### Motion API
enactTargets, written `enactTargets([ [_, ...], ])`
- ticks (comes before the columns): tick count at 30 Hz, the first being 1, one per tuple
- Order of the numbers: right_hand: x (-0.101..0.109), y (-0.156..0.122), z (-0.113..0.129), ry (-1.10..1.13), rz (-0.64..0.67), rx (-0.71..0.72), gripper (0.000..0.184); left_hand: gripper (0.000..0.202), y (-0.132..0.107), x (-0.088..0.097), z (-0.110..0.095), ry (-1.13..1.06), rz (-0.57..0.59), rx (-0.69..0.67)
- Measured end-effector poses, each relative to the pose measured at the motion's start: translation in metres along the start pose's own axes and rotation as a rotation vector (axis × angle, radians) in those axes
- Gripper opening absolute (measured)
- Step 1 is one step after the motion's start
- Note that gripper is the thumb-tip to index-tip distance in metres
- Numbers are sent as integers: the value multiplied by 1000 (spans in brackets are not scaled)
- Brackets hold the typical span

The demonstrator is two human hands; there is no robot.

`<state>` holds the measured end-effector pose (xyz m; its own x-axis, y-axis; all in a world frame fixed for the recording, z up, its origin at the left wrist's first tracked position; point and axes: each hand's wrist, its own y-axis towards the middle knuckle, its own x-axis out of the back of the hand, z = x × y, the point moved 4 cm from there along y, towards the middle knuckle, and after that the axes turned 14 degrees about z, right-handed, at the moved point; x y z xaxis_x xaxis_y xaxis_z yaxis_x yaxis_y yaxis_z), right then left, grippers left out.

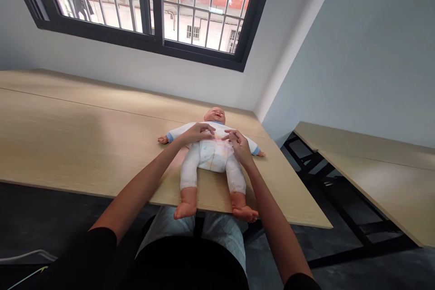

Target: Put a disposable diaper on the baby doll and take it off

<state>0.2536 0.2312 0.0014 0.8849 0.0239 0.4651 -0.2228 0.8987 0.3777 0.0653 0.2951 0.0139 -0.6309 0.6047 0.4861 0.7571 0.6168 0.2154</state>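
A baby doll (210, 163) is lying face-up on a table (84, 122), long axis running from head at 12 o'clock to feet at 6 o'clock; the left hand (197, 132) is resting spread on its chest; the right hand (239, 146), just beside it at 3 o'clock, appears to be pinching the white romper (204, 152).

From where I sit on the feed, the doll (212, 154) lies on its back on the surface (84, 145), head toward the far wall (136, 79), feet at the near edge, arms out to either side. My view puts the left grip (196, 132) on the doll's chest and the right grip (238, 146) just beside it, over the belly, both touching the doll. A window (156, 9) is set in the wall above the far end. To the right, past a gap, stands a second surface (374, 176). The operator's knees (220, 231) sit below the near edge, between the arms.
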Motion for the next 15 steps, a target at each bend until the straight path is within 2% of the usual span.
enactTargets([
  [4, -8, 0, 6, -89, 108, 12, 42, 35, -22, 34, 14, -23, -153, 101],
  [7, -10, 0, 6, -85, 111, 12, 42, 27, -44, 49, 27, -1, -147, 237],
  [11, -11, 0, 1, -36, 102, -17, 40, 25, -59, 46, 42, 65, -28, 440],
  [15, -11, 0, 0, -63, 99, -1, 39, 20, -55, 30, 49, 120, 16, 509],
])
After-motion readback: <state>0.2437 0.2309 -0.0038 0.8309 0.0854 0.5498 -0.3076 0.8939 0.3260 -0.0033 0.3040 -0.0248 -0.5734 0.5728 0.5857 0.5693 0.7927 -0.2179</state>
